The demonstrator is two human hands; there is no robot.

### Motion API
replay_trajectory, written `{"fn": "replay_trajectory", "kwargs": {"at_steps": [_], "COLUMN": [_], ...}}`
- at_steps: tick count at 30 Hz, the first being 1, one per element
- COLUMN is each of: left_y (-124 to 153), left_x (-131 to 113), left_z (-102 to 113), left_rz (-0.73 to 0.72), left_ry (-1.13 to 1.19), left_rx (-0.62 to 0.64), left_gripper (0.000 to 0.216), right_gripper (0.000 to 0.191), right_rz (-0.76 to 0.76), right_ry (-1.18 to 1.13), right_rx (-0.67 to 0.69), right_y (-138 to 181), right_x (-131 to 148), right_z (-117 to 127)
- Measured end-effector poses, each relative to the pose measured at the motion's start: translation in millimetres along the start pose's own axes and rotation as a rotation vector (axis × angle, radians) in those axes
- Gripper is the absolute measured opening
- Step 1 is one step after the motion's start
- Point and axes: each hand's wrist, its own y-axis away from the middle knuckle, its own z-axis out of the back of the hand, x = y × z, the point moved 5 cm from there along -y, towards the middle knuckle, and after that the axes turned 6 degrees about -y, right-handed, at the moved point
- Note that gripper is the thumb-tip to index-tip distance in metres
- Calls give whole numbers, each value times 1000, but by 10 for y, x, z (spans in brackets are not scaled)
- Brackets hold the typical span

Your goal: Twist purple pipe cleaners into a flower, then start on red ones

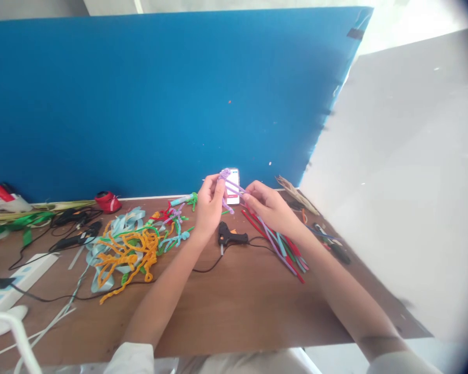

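Purple pipe cleaners stretch between my two hands, in front of a lit phone that leans at the back of the table. My left hand is closed around their twisted, bunched end, with a short purple tail hanging below it. With thumb and fingers, my right hand pinches the straight strands on the other side. Under and beside my right forearm lies a bundle of red, purple, green and light blue pipe cleaners. A black glue gun rests on the table between my forearms.
Orange twisted pipe cleaners and light blue ribbon are heaped at left, near small coloured pipe-cleaner figures. A white power strip with cords lies further left. Pliers-like tools are at right. A blue panel stands behind.
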Motion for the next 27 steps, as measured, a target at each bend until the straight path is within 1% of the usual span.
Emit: {"fn": "replay_trajectory", "kwargs": {"at_steps": [2,4,6,10,12,14,18,21,23,27], "left_y": [-12,-17,-15,10,29,49,65,39,21,27], "left_x": [8,22,25,-9,-34,-70,-142,-149,-133,-69], "left_z": [18,17,1,-23,-20,-10,11,38,39,-1], "left_rz": [3,29,51,46,25,-31,-177,-204,-191,-113], "left_ry": [6,31,49,16,-53,-160,-411,-518,-476,-227], "left_rx": [-25,-28,-11,19,22,23,42,69,125,248], "left_gripper": [30,29,28,30,32,33,31,31,33,46], "right_gripper": [26,28,29,30,29,29,32,34,35,36], "right_rz": [-21,-49,-57,-25,-3,19,21,-10,-47,-162], "right_ry": [6,24,51,103,98,93,74,16,-68,-366], "right_rx": [36,21,-29,-144,-195,-217,-175,-134,-116,-99], "right_y": [11,19,20,17,18,20,29,43,54,65], "right_x": [5,1,-4,-7,1,23,77,107,109,65], "right_z": [-26,-21,10,98,140,160,141,132,143,162]}}
